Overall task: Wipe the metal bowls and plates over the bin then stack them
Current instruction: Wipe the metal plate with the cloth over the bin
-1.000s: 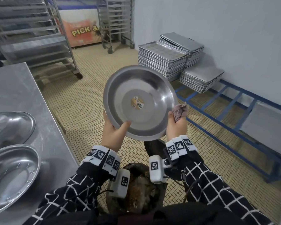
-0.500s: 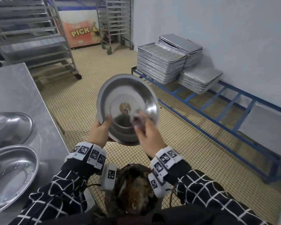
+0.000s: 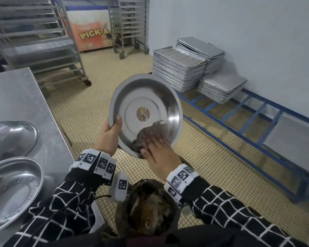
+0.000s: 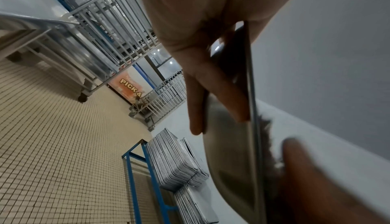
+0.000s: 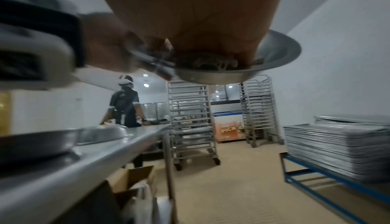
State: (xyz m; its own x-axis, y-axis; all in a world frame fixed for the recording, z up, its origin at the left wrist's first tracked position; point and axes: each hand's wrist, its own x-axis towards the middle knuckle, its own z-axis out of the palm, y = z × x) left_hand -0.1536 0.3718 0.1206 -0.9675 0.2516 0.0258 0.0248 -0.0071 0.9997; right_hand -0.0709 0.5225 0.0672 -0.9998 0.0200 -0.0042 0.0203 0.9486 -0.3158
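A round metal bowl (image 3: 144,104) with a sticker at its centre is tilted toward me above the bin (image 3: 148,209). My left hand (image 3: 112,132) grips its left rim, thumb inside, fingers (image 4: 213,94) behind the bowl (image 4: 232,161). My right hand (image 3: 157,148) presses a dark crumpled wad (image 3: 146,132) against the bowl's lower inside with spread fingers, blurred by motion. The right wrist view shows the wad (image 5: 206,61) under that hand in the bowl (image 5: 276,52). Two more metal bowls (image 3: 12,136) (image 3: 12,189) lie on the steel table (image 3: 21,97) to the left.
Stacks of baking trays (image 3: 180,72) sit on a low blue frame (image 3: 239,125) along the right wall. Wheeled tray racks (image 3: 43,43) and a chest freezer (image 3: 91,32) stand behind. Another person (image 5: 124,104) works at the table's far end. A cardboard box (image 5: 131,179) sits under the table.
My right hand has slid the wad from the bowl's middle down to its lower right inside. The bowl is turned more toward me and sits slightly right of before.
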